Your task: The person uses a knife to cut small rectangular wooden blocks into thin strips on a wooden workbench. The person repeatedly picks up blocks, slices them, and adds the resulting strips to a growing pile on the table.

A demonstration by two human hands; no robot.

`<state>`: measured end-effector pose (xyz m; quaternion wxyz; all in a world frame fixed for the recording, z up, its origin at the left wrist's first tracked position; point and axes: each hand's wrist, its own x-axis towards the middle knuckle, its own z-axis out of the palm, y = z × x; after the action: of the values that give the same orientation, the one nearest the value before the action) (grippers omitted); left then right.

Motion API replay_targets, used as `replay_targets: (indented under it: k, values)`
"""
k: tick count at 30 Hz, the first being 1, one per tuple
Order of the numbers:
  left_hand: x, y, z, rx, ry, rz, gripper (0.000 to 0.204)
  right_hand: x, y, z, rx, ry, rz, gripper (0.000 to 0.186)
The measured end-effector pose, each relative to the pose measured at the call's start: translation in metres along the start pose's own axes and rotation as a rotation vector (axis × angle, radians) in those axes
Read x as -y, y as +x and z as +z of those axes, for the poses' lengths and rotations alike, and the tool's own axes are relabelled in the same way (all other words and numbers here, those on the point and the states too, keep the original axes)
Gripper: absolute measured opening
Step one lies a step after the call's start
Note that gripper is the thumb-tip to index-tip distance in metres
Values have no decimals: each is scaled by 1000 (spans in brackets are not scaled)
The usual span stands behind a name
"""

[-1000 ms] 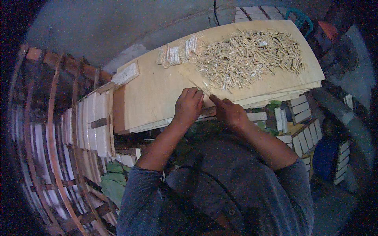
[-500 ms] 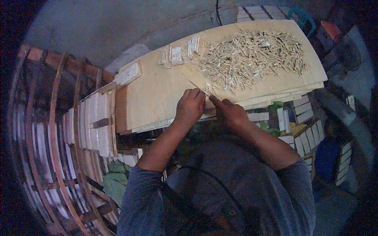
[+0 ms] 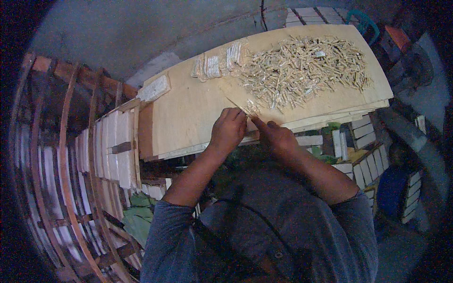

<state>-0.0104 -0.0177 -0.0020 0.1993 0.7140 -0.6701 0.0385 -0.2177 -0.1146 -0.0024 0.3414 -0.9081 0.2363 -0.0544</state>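
Near the front edge of the pale wooden board (image 3: 184, 118), my two hands meet almost fingertip to fingertip. My left hand (image 3: 228, 129) is closed, its fingers curled and pinched on something too small to name. Across from it, my right hand (image 3: 278, 141) is closed too, with the index finger reaching toward the left fingertips; what it holds is hidden. Just beyond the fingers lie a thin dark line and a few shiny, clear scraps (image 3: 252, 104). Farther right spreads a big heap of short tan rolled sticks (image 3: 306, 68).
Clear-wrapped bundles of pale sticks (image 3: 213, 67) lie at the board's back, left of the heap. A white wrapped block (image 3: 154, 88) sits at its left end. Wooden slats (image 3: 68, 137) stand at far left, beside stacked white packs (image 3: 112, 148). White blocks (image 3: 365, 132) are stacked right.
My hands stay in nearly the same place, with only a slight shift of the fingers. The heap and bundles look unchanged.
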Motion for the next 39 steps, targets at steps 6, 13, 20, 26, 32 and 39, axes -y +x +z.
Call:
replay_targets:
  k: [6, 13, 20, 26, 32, 39]
  values:
    - [-1, -3, -1, -92, -22, 26, 16, -17, -47, 1, -37, 77, -30, 72]
    - [-2, -4, -3, 1, 28, -25, 17, 2, -4, -1, 75, -23, 88, 71]
    - [-1, -6, -2, -64, -9, 8, 15, -5, -37, 1, 24, -38, 27, 67]
    - [0, -8, 0, -68, -8, -57, 37, -14, -33, -23, -109, 2, 170, 51]
    - [1, -17, -10, 60, -182, -436, 59, -21, -31, -23, -348, 110, -11, 52]
    - [7, -18, -6, -72, -17, -53, 38, -16, -22, 21, -163, -44, -51, 68]
